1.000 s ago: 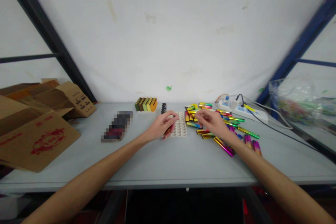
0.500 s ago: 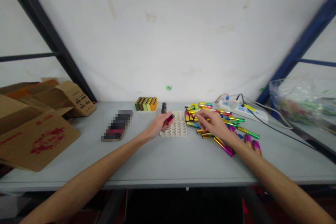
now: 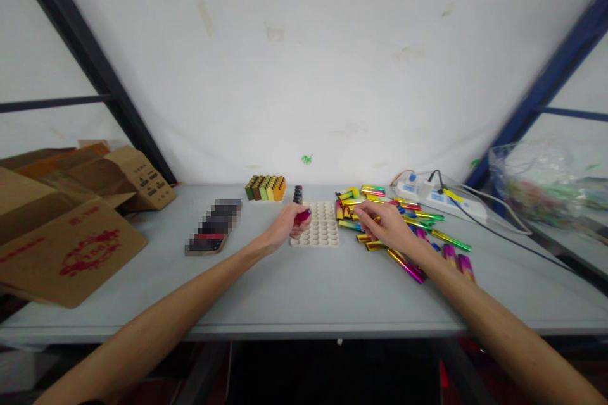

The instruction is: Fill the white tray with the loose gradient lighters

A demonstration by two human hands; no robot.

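My left hand [image 3: 284, 226] is closed round a small magenta tube [image 3: 303, 216], over the left part of a white tray [image 3: 325, 228] with rows of round hollows. Several dark pieces [image 3: 297, 193] stand in a column at the tray's back left corner. My right hand [image 3: 380, 221] is over the left part of a pile of shiny coloured tubes [image 3: 422, 221], with its thumb and fingertips pressed together; whatever is between them is too small to make out.
A block of green, brown and yellow cylinders [image 3: 265, 188] stands at the back. A blurred-out phone [image 3: 211, 228] and cardboard boxes [image 3: 95, 247] lie left. Right are a power strip [image 3: 456, 204] with cables and a clear plastic bag [image 3: 541, 183].
The magenta tube in my left hand has tilted and turned slightly, and that hand has shifted a little. My right hand has hardly moved.
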